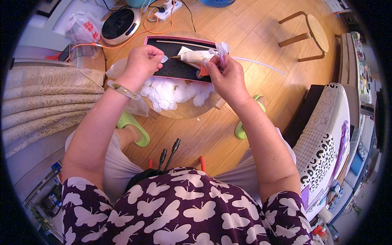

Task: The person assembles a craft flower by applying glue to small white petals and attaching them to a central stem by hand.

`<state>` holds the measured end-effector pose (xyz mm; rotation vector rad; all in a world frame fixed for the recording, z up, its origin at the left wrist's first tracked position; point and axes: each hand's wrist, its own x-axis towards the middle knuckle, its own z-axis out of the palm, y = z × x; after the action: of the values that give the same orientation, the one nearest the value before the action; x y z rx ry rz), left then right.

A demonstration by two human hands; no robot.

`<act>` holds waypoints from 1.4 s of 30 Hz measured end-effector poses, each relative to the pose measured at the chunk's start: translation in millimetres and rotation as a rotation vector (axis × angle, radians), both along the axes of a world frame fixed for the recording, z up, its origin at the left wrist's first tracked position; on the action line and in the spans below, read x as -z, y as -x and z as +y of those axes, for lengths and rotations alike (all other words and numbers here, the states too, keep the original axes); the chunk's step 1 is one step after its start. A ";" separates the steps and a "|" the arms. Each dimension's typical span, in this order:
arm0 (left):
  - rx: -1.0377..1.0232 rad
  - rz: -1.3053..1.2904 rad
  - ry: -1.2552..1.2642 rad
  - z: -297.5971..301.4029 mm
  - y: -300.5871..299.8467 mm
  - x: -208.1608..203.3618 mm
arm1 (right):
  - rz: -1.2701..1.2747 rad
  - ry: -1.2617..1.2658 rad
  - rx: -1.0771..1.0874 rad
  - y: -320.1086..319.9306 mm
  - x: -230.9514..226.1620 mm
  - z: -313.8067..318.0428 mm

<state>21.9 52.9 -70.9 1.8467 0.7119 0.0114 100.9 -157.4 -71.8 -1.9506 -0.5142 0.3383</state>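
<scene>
My left hand (141, 64) pinches a small, pale, translucent petal (164, 59) between thumb and fingertips. The petal is beside the dark nozzle tip of a white glue tube (195, 56), which lies tilted over a black, pink-rimmed tray (171, 75). My right hand (226, 77) is closed around the base of a bunch of translucent petals (223, 50), close to the tube's far end. From behind that hand, a thin white stem (259, 63) runs out to the right. A heap of round white petals (173, 93) lies in front of the tray.
Tray and petals rest on a round wooden stool top (183, 114). Clear plastic bags hang at its left edge. Behind are a round black-topped appliance (119, 25), an orange cord and a power strip (167, 10). A wooden stool (316, 32) stands far right, a patterned covered seat (326, 151) nearer.
</scene>
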 end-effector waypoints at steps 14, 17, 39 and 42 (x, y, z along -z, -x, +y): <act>-0.006 0.058 0.119 -8.8 -5.9 -3.7 | 0.010 0.039 -0.001 0.9 -5.4 0.8; -0.002 0.050 0.104 -7.5 -5.7 -2.4 | -0.001 0.028 -0.016 1.0 -5.6 0.8; 0.016 -0.026 0.066 -10.6 -7.5 -0.1 | -0.002 0.021 -0.006 0.9 -2.6 0.6; 0.014 -0.023 0.072 -8.4 -6.8 -0.4 | 0.012 -0.016 -0.007 0.7 -0.7 0.8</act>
<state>28.7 44.5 -70.5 1.7805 0.6753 -0.0022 100.2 -156.6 -71.1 -1.9301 -0.5154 0.3489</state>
